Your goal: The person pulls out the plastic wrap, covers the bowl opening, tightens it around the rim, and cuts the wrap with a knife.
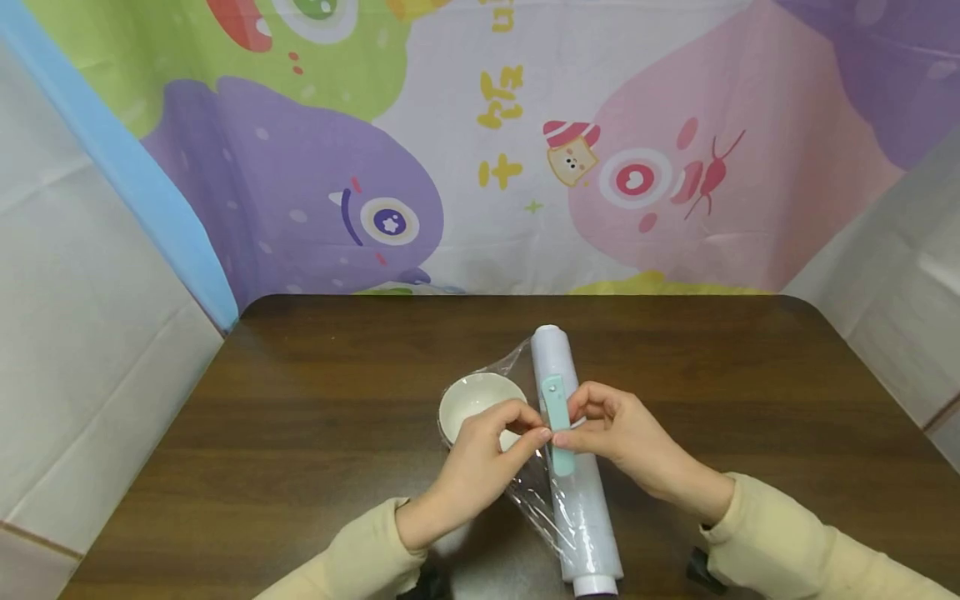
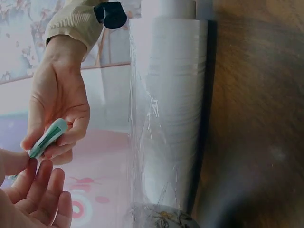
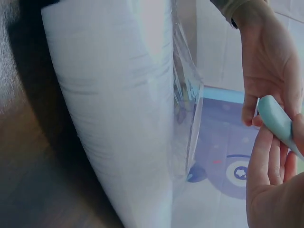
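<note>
A small mint-green folding knife (image 1: 557,425), with a round rivet near its far end and a slot along its side (image 2: 49,137), is held above a roll of cling film (image 1: 588,508). My right hand (image 1: 630,437) grips its handle between thumb and fingers. From the other side, the thumb and forefinger of my left hand (image 1: 480,467) pinch at the knife's slotted edge. No blade shows. Left of the roll, partly behind my left hand, stands a white bowl (image 1: 468,398). Clear film (image 1: 536,500) stretches from the roll over and around the bowl.
The roll lies lengthwise on a dark wooden table (image 1: 315,433), its white core end (image 1: 596,585) near the front edge. A cartoon-printed cloth (image 1: 465,242) hangs behind the table. Pale panels (image 1: 90,333) stand at the sides.
</note>
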A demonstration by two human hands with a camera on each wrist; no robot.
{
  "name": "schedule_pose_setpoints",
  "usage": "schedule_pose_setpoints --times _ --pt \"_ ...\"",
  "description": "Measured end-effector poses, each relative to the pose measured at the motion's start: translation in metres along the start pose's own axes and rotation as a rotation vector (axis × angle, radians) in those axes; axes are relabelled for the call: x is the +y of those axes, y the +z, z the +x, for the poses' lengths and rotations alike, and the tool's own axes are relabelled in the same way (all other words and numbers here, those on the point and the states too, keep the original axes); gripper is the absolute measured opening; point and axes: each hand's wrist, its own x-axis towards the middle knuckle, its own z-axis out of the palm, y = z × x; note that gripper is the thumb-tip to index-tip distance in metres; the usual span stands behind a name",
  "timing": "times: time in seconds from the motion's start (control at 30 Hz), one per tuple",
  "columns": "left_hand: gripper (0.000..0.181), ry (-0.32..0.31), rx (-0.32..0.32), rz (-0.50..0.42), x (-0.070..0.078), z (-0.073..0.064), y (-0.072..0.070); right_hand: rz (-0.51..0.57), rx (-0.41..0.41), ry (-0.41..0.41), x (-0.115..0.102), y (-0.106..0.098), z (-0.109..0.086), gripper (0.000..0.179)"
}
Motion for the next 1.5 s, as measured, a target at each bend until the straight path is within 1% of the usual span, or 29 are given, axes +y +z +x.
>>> schedule_pose_setpoints --times 0.07,0.17,0.3,0.4,0.5,0.6,0.67,0.77,0.87,1.0,1.07,1.2,1.37,1.5 --pt "0.004 -0.007 0.012 0.002 0.0 0.001 -0.001 -0.016 0.003 -0.019 0.0 0.002 0.001 0.027" --pt "0.004 0.021 0.033 0.037 -0.001 0.002 -0.004 -0.053 0.015 -0.052 -0.001 0.005 0.003 0.033" --pt "0.004 0.056 0.043 0.049 -0.003 0.004 -0.008 -0.142 0.028 -0.127 -0.003 0.007 0.004 0.038" --pt "0.005 0.042 0.044 0.021 -0.003 0.005 -0.012 -0.224 0.039 -0.197 -0.004 0.006 0.004 0.031" --pt "0.005 0.009 0.033 -0.016 -0.003 0.008 -0.017 -0.302 0.061 -0.255 -0.002 0.003 0.004 0.024" --pt "0.007 0.003 0.017 -0.019 -0.005 0.01 -0.02 -0.349 0.044 -0.289 0.003 0.001 0.002 0.017" --pt "0.008 0.022 0.009 0.005 -0.006 0.01 -0.02 -0.352 0.021 -0.297 0.005 0.0 0.001 0.015" --pt "0.01 0.056 0.008 0.048 -0.006 0.011 -0.02 -0.316 -0.014 -0.27 0.007 0.001 -0.001 0.019" --pt "0.011 0.07 0.022 0.097 -0.007 0.012 -0.022 -0.321 -0.012 -0.273 0.006 0.001 -0.003 0.022" --pt "0.012 0.092 0.053 0.164 -0.009 0.014 -0.028 -0.383 0.016 -0.326 0.006 0.0 -0.004 0.02" --pt "0.012 0.119 0.059 0.187 -0.011 0.015 -0.031 -0.438 0.028 -0.343 0.005 -0.001 -0.005 0.019" --pt "0.011 0.196 0.055 0.237 -0.014 0.017 -0.036 -0.549 0.023 -0.329 0.003 -0.002 -0.007 0.021" --pt "0.011 0.313 0.03 0.392 -0.012 0.019 -0.04 -0.683 -0.007 -0.334 0.0 -0.005 -0.009 0.023" --pt "0.015 0.412 -0.001 0.507 -0.01 0.023 -0.041 -0.733 -0.05 -0.333 -0.001 -0.007 -0.01 0.029"
